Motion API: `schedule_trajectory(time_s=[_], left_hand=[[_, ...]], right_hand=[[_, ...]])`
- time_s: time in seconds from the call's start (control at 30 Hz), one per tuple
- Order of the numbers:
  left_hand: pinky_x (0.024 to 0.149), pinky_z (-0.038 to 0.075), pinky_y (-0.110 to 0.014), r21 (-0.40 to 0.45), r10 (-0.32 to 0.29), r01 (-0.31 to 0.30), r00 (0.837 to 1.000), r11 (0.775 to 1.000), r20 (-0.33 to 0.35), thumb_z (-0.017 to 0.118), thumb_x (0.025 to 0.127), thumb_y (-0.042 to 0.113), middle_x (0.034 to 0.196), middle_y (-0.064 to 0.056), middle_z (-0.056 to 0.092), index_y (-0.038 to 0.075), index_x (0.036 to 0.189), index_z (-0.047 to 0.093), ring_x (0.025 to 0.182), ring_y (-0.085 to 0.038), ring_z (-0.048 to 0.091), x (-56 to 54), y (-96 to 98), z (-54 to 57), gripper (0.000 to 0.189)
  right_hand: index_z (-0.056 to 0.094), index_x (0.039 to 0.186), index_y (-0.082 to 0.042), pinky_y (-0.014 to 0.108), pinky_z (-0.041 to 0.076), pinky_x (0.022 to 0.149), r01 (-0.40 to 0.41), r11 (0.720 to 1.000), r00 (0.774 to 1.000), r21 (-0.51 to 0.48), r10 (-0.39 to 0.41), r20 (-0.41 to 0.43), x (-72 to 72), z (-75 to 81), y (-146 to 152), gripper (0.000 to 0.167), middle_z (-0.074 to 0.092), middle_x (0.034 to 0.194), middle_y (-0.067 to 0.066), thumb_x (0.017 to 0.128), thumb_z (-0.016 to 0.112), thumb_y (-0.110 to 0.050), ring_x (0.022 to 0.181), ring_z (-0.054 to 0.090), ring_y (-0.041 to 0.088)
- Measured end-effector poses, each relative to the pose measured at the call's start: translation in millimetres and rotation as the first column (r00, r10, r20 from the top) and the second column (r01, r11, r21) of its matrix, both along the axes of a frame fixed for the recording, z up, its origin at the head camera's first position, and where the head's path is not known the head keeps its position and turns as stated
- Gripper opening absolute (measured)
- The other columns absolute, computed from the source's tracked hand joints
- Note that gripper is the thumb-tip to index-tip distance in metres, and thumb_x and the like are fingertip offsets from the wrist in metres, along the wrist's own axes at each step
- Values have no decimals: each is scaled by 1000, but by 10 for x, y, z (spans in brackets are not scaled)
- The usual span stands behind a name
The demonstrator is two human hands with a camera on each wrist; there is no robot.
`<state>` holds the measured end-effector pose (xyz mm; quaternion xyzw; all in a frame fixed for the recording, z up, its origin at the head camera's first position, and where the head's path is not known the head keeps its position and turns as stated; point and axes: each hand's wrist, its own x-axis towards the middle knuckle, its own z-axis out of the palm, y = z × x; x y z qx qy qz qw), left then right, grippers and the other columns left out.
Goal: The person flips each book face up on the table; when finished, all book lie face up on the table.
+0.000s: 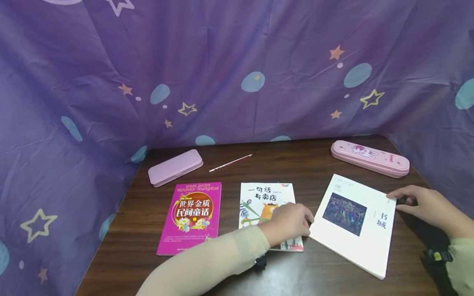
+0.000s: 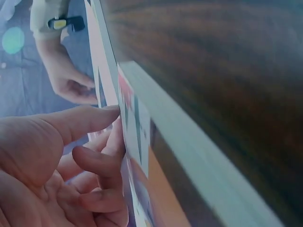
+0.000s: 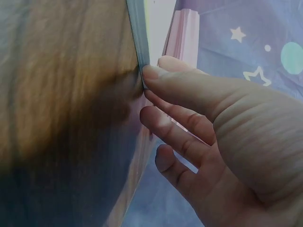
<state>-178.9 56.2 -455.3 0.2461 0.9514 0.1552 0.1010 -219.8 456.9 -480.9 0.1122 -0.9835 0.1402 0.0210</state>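
Observation:
A white book (image 1: pixel 357 226) with a dark square picture on its cover lies slanted on the right half of the table. My right hand (image 1: pixel 426 205) holds its upper right edge, thumb (image 3: pixel 163 78) at the page edge and index finger over the cover. At its left edge is my left hand (image 1: pixel 290 222), whose thumb (image 2: pixel 102 118) and index finger pinch the side. That hand and forearm pass over the illustrated white book (image 1: pixel 259 205) in the middle, hiding part of its cover. Further left lies a magenta book (image 1: pixel 192 226), its lower corner behind the left sleeve.
A plain pink pencil case (image 1: pixel 175 166) lies at the back left, with a red and white pencil (image 1: pixel 230 163) to its right. Another pink case with a rabbit print (image 1: pixel 370 158) is at the back right. A purple patterned cloth (image 1: pixel 222 74) hangs behind the dark wooden table (image 1: pixel 289 158).

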Motion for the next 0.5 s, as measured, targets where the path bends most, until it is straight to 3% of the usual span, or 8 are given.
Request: schedule_trajectory(time_s=[0.13,0.27,0.5], left_hand=[[58,38,-16,-24,4,-5,999,1000,-33,84,77,29,69,33,66,40,107,77,76,8,59,83,28,-5,33],[58,37,-13,2,-21,22,999,1000,-49,85,77,31,73,33,66,39,107,77,75,10,58,163,46,-14,32],[60,35,-9,47,-74,76,997,996,-34,89,77,35,77,30,68,36,107,78,67,14,51,233,66,-30,32]], right_hand=[[76,109,-3,27,38,59,-21,1000,1000,10,21,-21,-52,0,-47,36,73,94,10,75,87,-4,74,51,14],[77,110,-5,26,39,60,-26,1000,1000,7,26,8,-109,28,-81,35,74,98,11,76,86,-3,76,53,16],[76,114,-5,34,46,64,-27,999,999,-20,27,46,-196,37,-182,38,73,105,18,77,84,1,82,57,24]])
